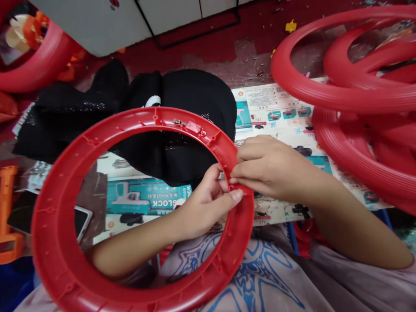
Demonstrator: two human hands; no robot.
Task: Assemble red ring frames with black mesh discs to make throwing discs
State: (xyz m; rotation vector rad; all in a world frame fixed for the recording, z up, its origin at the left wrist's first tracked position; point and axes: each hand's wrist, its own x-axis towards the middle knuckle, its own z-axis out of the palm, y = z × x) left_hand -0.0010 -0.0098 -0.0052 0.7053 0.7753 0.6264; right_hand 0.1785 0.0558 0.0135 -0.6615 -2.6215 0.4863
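Note:
A large red plastic ring (pixel 52 234) is tilted in front of me, its hollow, ribbed side facing up. Through the ring's opening comes my left hand (pixel 208 201), closed on the right-hand part of the rim, its thumb lying over the channel. My right hand (pixel 266 167) pinches down into the channel beside that thumb; whatever its fingertips hold is hidden. Farther up the rim, a few tiny metal pieces (pixel 178 122) lie in the channel beside a small red plastic part (pixel 194 127).
Behind the ring lies black fabric (pixel 198 95) on printed cardboard (pixel 260 97). More red rings (pixel 292 82) are piled at right, with another red ring (pixel 42 65) at upper left. An orange plastic part (pixel 8 216) and a phone-like object (pixel 83 221) sit at left.

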